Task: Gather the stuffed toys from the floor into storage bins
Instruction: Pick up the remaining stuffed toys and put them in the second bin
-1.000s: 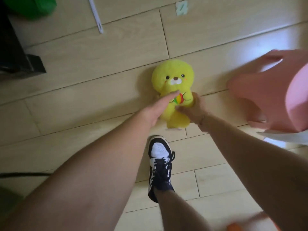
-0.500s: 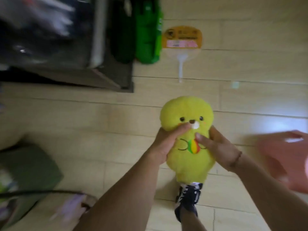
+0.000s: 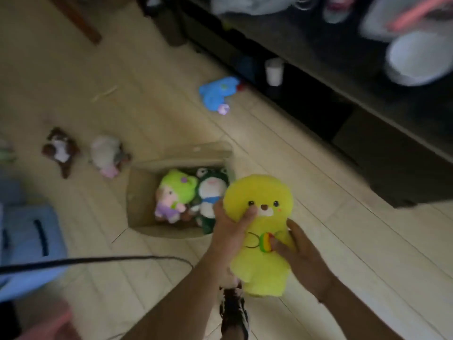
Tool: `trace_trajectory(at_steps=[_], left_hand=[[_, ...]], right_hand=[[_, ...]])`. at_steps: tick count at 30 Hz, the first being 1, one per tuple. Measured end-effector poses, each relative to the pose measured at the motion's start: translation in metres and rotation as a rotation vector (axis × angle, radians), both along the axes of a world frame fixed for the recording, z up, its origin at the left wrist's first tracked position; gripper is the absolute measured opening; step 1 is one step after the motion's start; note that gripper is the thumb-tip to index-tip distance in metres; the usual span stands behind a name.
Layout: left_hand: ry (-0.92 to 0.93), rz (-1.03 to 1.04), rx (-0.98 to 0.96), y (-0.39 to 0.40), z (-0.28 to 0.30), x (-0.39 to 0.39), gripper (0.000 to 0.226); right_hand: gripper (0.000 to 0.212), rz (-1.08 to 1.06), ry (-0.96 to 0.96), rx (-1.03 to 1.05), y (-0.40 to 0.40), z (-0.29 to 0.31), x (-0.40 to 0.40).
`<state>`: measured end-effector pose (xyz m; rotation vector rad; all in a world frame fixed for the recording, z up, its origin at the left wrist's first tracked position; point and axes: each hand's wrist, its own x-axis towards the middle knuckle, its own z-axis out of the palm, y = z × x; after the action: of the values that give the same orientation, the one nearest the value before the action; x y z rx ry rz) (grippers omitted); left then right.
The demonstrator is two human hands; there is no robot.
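A yellow plush toy (image 3: 257, 192) with a rainbow ball on its belly hangs upright in the air, held from both sides. My left hand (image 3: 230, 231) grips its left side and cheek. My right hand (image 3: 299, 256) grips its right side by the ball. Just left of the toy an open cardboard box (image 3: 139, 192) stands on the floor with a light green plush (image 3: 176, 190) and a dark green frog plush (image 3: 210, 190) inside. A brown plush (image 3: 60, 149), a white plush (image 3: 107, 153) and a blue plush (image 3: 218, 94) lie on the floor farther away.
A dark low cabinet (image 3: 367, 123) runs along the right, with a white cup (image 3: 274, 71) on its shelf. A black cable (image 3: 98, 261) crosses the floor at lower left. A light blue object (image 3: 24, 241) sits at the left edge. My shoe (image 3: 232, 312) is below the toy.
Both hands took the yellow plush off the floor and lifted it. The view swung left, so the cardboard box and other plush toys came into sight.
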<state>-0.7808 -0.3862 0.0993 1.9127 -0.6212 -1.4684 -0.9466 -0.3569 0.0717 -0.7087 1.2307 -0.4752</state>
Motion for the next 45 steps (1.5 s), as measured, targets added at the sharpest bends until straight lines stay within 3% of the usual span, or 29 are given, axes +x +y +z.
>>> trace_trajectory(at_steps=[4, 6, 10, 11, 13, 14, 18, 21, 26, 30, 33, 39, 43, 45], left_hand=[[-0.167, 0.135, -0.101, -0.014, 0.012, 0.124, 0.067], [-0.163, 0.156, -0.094, -0.015, -0.004, 0.172, 0.068], [-0.238, 0.094, 0.067, -0.009, -0.047, 0.234, 0.107], [-0.234, 0.078, 0.106, -0.005, -0.059, 0.243, 0.107], [-0.235, -0.014, 0.177, 0.000, -0.071, 0.254, 0.098], [-0.229, -0.067, 0.196, 0.002, -0.076, 0.258, 0.092], [-0.081, -0.092, 0.347, -0.001, -0.086, 0.262, 0.088], [-0.131, -0.146, 0.433, -0.011, -0.091, 0.261, 0.066], [-0.195, -0.050, 0.368, -0.067, -0.086, 0.248, 0.046], [-0.006, 0.113, 0.171, -0.164, -0.092, 0.232, 0.023], [0.062, 0.195, 0.119, -0.247, -0.118, 0.221, 0.031], [0.205, 0.261, 0.142, -0.394, -0.190, 0.223, 0.070], [0.165, 0.404, 0.171, -0.451, -0.229, 0.261, 0.065], [0.149, 0.391, 0.204, -0.454, -0.243, 0.278, 0.060]], right_hand=[[0.042, 0.144, 0.033, -0.041, -0.036, 0.001, 0.130], [0.040, 0.208, 0.089, -0.044, -0.052, -0.004, 0.179], [0.116, 0.462, 0.382, -0.030, -0.069, -0.058, 0.224], [0.113, 0.545, 0.459, -0.034, -0.073, -0.066, 0.227], [0.074, 0.599, 0.588, -0.009, -0.086, -0.062, 0.232], [0.065, 0.609, 0.632, -0.005, -0.093, -0.062, 0.233], [0.068, 0.727, 0.694, 0.015, -0.120, -0.068, 0.235], [0.066, 0.803, 0.698, 0.040, -0.141, -0.069, 0.241], [0.061, 0.794, 0.685, 0.031, -0.204, -0.067, 0.247], [0.033, 0.501, 0.640, -0.038, -0.283, -0.084, 0.249], [0.016, 0.374, 0.580, -0.003, -0.351, -0.120, 0.251], [0.026, 0.340, 0.560, 0.054, -0.474, -0.206, 0.253], [0.034, 0.466, 0.672, -0.060, -0.557, -0.275, 0.259], [0.055, 0.512, 0.745, -0.115, -0.590, -0.306, 0.268]])
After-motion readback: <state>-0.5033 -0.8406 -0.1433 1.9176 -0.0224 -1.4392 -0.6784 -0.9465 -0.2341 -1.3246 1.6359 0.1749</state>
